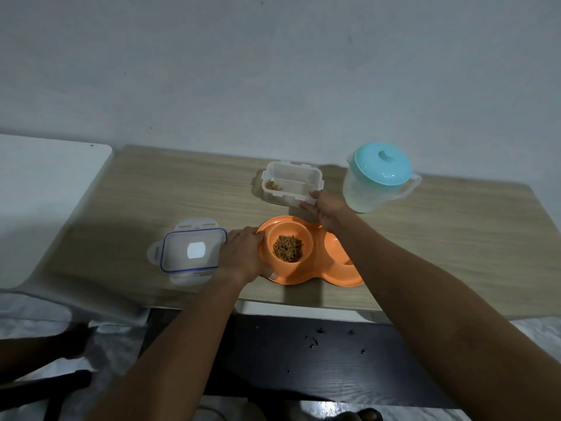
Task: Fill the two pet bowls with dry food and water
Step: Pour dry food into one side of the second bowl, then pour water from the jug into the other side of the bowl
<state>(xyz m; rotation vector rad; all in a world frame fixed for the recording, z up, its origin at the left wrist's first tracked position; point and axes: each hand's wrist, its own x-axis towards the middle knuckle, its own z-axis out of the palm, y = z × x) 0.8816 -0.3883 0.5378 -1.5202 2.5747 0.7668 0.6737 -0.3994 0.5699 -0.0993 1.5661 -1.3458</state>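
An orange double pet bowl [321, 273] lies on the wooden table. Its left bowl holds brown dry food [287, 248]; the right bowl [335, 247] is partly hidden by my right arm and looks dry. My left hand [243, 253] grips the dish's left rim. My right hand [326, 209] touches the near right corner of a clear food container [291, 183], which holds a few kibbles in its left corner. A clear water jug [375, 180] with a turquoise lid stands to the right of the container.
The container's clear lid [191, 252] with a blue seal lies flat left of the dish. The wooden table [170, 189] meets a wall behind. A white surface [45, 189] adjoins on the left; a dark bench [318, 357] sits below the table's front edge.
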